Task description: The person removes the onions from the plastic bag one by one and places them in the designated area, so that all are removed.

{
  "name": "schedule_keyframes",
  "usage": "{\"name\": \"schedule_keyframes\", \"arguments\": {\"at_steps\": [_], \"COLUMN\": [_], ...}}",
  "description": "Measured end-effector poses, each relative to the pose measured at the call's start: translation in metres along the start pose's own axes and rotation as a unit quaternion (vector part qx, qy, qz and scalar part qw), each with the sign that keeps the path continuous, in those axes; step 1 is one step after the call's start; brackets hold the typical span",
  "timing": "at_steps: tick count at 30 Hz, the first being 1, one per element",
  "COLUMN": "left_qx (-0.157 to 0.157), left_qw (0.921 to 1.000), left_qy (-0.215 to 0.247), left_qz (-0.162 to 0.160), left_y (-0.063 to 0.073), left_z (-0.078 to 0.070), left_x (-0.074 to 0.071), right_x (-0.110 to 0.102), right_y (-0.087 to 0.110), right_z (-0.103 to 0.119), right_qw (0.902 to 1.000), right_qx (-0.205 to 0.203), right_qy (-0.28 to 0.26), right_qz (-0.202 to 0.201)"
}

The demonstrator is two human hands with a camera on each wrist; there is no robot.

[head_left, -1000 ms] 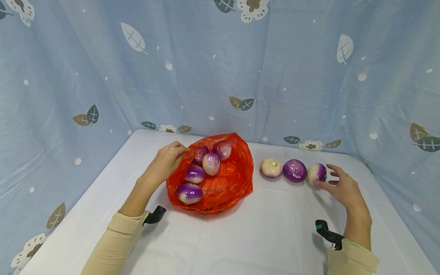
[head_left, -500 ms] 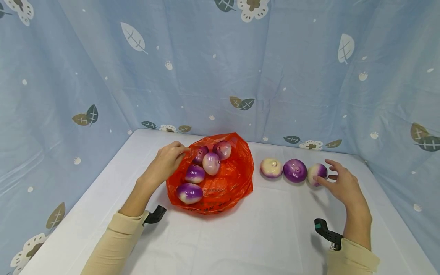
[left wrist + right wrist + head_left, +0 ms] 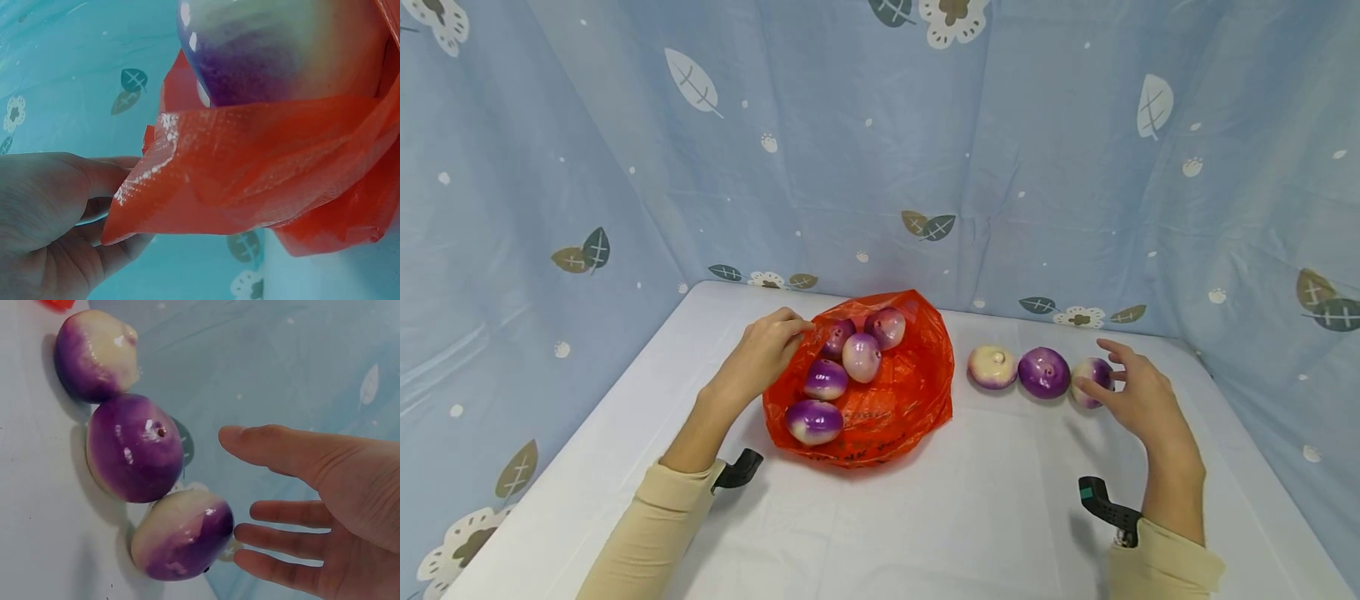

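Note:
My left hand (image 3: 766, 352) pinches the left rim of a red plastic bag (image 3: 925, 400); in the left wrist view, thumb and fingers close on a corner of the film (image 3: 187, 194). Several glossy purple-and-white onions lie inside, one onion (image 3: 814, 422) nearest the front. On the right, three more onions stand in a row: a pale-topped onion (image 3: 992, 367), a deep purple onion (image 3: 1043, 372) and a half-white onion (image 3: 1093, 375). My right hand (image 3: 1141, 402) hovers at the half-white one, fingers spread and thumb apart; the right wrist view shows a gap between the hand (image 3: 359, 500) and that onion (image 3: 184, 536).
A white cloth (image 3: 925, 525) covers the table. A blue patterned curtain (image 3: 820, 183) rises behind and along both sides. A black wrist camera mount (image 3: 739, 468) sticks out from the left sleeve, and another mount (image 3: 1105, 504) from the right.
My right hand has shifted slightly left, its thumb and fingers now overlapping the half-white onion more in the head view. My left hand, the bag and the onions stay in place.

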State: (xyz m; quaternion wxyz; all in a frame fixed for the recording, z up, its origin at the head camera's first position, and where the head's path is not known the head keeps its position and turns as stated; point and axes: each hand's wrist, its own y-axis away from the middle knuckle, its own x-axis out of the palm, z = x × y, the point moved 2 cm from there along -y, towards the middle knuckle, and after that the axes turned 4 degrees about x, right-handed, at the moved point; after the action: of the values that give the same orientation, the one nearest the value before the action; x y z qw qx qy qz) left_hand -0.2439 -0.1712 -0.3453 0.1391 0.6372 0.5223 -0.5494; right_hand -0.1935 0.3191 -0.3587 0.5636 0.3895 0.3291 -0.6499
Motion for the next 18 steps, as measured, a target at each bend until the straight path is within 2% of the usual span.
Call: {"name": "schedule_keyframes", "arguments": {"at_steps": [6,18], "left_qx": [0.002,-0.001], "left_qw": [1.0000,1.0000], "left_qy": [0.001,0.000], "left_qz": [-0.001,-0.004], "left_y": [0.000,0.000], "left_z": [0.001,0.001], "left_x": [0.002,0.003], "right_x": [0.001,0.013], "right_y": [0.000,0.001], "right_z": [0.007,0.043], "right_qw": [1.0000,0.9982], "right_qx": [-0.006,-0.059], "right_qy": [0.001,0.008], "right_qz": [0.000,0.011]}}
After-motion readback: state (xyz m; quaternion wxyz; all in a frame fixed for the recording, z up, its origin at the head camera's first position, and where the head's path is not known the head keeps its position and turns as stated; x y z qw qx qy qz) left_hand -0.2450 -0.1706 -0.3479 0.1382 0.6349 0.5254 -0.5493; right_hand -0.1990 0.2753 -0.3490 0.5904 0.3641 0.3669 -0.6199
